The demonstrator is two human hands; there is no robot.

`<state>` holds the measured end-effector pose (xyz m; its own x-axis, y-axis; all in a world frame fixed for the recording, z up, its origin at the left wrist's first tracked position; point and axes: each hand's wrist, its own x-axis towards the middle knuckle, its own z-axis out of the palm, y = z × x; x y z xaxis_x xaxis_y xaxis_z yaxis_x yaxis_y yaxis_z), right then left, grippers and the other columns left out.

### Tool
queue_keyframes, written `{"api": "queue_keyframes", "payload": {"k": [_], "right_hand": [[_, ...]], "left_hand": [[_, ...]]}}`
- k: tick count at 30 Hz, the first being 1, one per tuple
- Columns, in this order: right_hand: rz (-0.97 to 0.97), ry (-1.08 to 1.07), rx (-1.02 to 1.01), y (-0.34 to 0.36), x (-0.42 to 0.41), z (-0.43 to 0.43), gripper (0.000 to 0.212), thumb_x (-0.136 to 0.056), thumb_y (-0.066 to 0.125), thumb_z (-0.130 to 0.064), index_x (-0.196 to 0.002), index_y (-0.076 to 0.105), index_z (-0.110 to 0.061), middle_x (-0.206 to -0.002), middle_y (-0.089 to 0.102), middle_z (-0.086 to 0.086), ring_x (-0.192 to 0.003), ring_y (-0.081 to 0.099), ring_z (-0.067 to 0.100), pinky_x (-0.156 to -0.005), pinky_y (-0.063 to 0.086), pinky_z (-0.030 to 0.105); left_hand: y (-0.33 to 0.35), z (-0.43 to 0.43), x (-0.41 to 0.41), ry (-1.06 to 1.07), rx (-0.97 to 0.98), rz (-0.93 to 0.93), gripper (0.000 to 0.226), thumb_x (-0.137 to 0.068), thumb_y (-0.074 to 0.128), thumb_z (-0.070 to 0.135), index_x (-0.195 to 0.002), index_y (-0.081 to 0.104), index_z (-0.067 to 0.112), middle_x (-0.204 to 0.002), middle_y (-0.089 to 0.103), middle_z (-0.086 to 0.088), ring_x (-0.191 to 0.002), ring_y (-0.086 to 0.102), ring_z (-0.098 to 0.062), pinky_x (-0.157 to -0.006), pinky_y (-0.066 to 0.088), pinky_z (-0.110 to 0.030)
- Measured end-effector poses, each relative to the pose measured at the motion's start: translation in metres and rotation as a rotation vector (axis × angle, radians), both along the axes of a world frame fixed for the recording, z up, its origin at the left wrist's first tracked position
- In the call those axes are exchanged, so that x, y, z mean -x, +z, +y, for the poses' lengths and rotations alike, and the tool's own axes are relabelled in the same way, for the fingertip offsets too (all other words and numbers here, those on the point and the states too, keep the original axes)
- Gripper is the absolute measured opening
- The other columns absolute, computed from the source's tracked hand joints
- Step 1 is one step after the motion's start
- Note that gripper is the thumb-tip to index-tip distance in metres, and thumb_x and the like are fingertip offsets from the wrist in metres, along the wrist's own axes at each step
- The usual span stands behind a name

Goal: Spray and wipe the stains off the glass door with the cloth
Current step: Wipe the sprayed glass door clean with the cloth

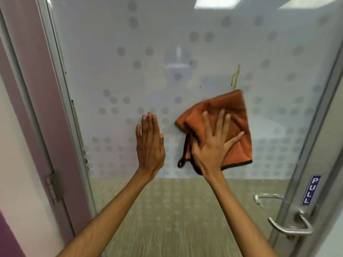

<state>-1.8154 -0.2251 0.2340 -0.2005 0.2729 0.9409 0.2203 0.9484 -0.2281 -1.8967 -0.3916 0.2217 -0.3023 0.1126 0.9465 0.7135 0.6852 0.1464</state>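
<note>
Cloth (235, 115), orange, sits pressed on the glass door (185, 34) under the spread right hand (213, 143); yellow stain (235, 76) at its twelve o'clock, left hand (149, 143) flat, open, at nine. Blue "PULL" sticker (311, 190) at four.

A frosted glass door (185, 34) with grey dots and a silver metal frame fills the view. Right of centre, an orange microfibre cloth (235, 115) with dark edging lies against the pane under the spread right hand (213, 145), and the left hand (150, 143) lies flat on the glass beside it. A thin yellowish streak stain (235, 77) sits just above the cloth.
</note>
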Motion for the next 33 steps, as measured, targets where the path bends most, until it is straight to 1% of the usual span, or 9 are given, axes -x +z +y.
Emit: {"api": "queue_keyframes", "payload": {"k": [3, 8, 11, 14, 20, 23, 27, 30, 33], "right_hand": [[-0.101, 0.004, -0.095, -0.036, -0.028, 0.038, 0.083, -0.077, 0.054, -0.053, -0.154, 0.027, -0.041, -0.166, 0.02, 0.007, -0.156, 0.009, 0.025, -0.113, 0.0, 0.076], [0.089, -0.067, 0.094, 0.039, -0.02, 0.051, 0.076, -0.086, 0.051, -0.05, -0.156, 0.022, -0.042, -0.168, 0.012, 0.006, -0.157, 0.004, 0.026, -0.11, -0.003, 0.079], [-0.014, 0.027, -0.147, 0.049, -0.014, 0.032, 0.081, -0.08, 0.053, -0.045, -0.156, 0.024, -0.042, -0.169, 0.009, 0.0, -0.157, 0.001, 0.024, -0.111, -0.015, 0.072], [-0.187, 0.098, -0.319, 0.015, -0.035, 0.043, 0.087, -0.069, 0.056, -0.04, -0.153, 0.03, -0.044, -0.167, 0.02, 0.002, -0.156, 0.008, 0.023, -0.113, -0.005, 0.076], [0.113, 0.017, 0.061, 0.101, -0.027, 0.055, 0.072, -0.081, 0.051, -0.042, -0.151, 0.033, -0.046, -0.168, 0.018, 0.004, -0.157, 0.004, 0.026, -0.108, -0.005, 0.081], [0.043, 0.042, -0.109, 0.12, -0.008, 0.019, 0.076, -0.083, 0.05, -0.046, -0.155, 0.023, -0.046, -0.169, 0.012, 0.003, -0.157, 0.001, 0.026, -0.109, -0.008, 0.079], [-0.16, 0.098, -0.397, 0.053, -0.018, 0.019, 0.084, -0.074, 0.053, -0.044, -0.154, 0.026, -0.046, -0.168, 0.014, 0.001, -0.157, 0.004, 0.022, -0.112, -0.002, 0.076], [-0.092, 0.016, -0.212, 0.06, -0.033, 0.057, 0.077, -0.073, 0.053, -0.044, -0.149, 0.039, -0.045, -0.167, 0.018, 0.001, -0.156, 0.003, 0.02, -0.109, 0.001, 0.08], [0.081, -0.047, 0.013, 0.132, -0.018, 0.053, 0.066, -0.083, 0.049, -0.045, -0.148, 0.041, -0.045, -0.167, 0.018, 0.004, -0.157, 0.004, 0.026, -0.105, -0.001, 0.084]], "left_hand": [[-0.003, -0.009, 0.003, 0.002, 0.052, 0.012, 0.056, -0.106, 0.02, 0.021, -0.157, 0.002, 0.007, -0.166, -0.004, -0.004, -0.155, -0.006, -0.019, -0.127, -0.002, -0.037], [-0.002, 0.004, -0.003, -0.008, -0.014, -0.034, 0.057, -0.105, 0.02, 0.019, -0.157, 0.002, 0.005, -0.166, -0.002, -0.009, -0.155, -0.005, -0.025, -0.126, -0.004, -0.043], [-0.003, 0.015, -0.007, -0.018, -0.09, -0.052, 0.057, -0.104, 0.022, 0.016, -0.157, 0.002, 0.005, -0.167, -0.004, -0.008, -0.155, -0.002, -0.026, -0.126, -0.004, -0.042], [-0.003, 0.01, -0.007, -0.041, -0.071, -0.047, 0.059, -0.105, 0.023, 0.016, -0.157, -0.002, 0.009, -0.167, -0.007, -0.004, -0.155, -0.003, -0.023, -0.126, -0.004, -0.04], [0.018, 0.003, -0.013, -0.048, -0.083, -0.07, 0.06, -0.105, 0.024, 0.017, -0.157, -0.006, 0.013, -0.166, -0.01, -0.002, -0.155, -0.006, -0.022, -0.126, -0.007, -0.04], [0.059, -0.001, -0.005, -0.018, -0.147, -0.037, 0.058, -0.106, 0.025, 0.018, -0.157, 0.003, 0.006, -0.167, -0.002, -0.009, -0.155, -0.005, -0.023, -0.126, -0.008, -0.04], [0.1, -0.021, 0.011, 0.033, -0.148, 0.029, 0.056, -0.105, 0.026, 0.018, -0.157, 0.009, 0.002, -0.166, 0.007, -0.015, -0.155, 0.0, -0.026, -0.126, -0.005, -0.043], [0.105, -0.035, 0.019, 0.037, -0.119, 0.053, 0.056, -0.106, 0.024, 0.019, -0.157, 0.008, 0.003, -0.166, 0.006, -0.014, -0.155, -0.002, -0.025, -0.126, -0.004, -0.045], [0.106, -0.032, 0.02, 0.04, -0.117, 0.068, 0.056, -0.105, 0.024, 0.018, -0.156, 0.009, 0.002, -0.166, 0.007, -0.014, -0.155, 0.0, -0.028, -0.126, -0.002, -0.047]]}}
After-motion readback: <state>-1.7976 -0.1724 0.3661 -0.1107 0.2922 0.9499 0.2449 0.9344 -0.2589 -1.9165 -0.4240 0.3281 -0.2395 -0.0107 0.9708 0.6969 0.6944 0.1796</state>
